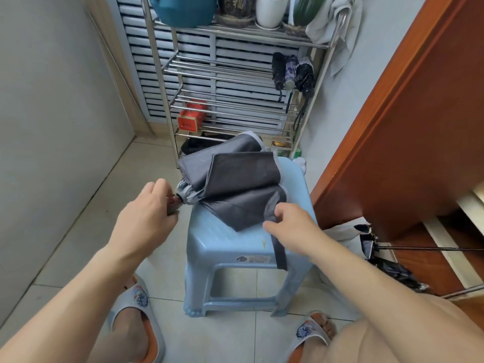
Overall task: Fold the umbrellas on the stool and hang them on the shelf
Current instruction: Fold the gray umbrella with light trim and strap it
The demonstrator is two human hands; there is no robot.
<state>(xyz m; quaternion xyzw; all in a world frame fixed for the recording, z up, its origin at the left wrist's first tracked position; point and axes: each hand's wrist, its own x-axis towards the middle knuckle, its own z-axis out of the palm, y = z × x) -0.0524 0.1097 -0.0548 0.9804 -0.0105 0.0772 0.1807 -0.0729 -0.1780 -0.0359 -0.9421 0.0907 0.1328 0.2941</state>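
Observation:
A dark grey folding umbrella (235,179) lies loose and unrolled across the pale blue plastic stool (230,247). My left hand (149,210) grips its dark red handle (173,203) at the stool's left edge. My right hand (290,226) pinches the canopy's near fabric edge, and the closing strap (280,255) hangs down over the stool's front. Behind the stool stands the metal shelf (222,72). Three folded umbrellas (293,72) hang at its right end.
A red box (191,119) sits on a lower shelf rung. Pots and a teal basin (183,9) fill the top tier. Another dark umbrella (387,255) lies on the floor at the right by the wooden door frame (392,113). My slippered feet flank the stool.

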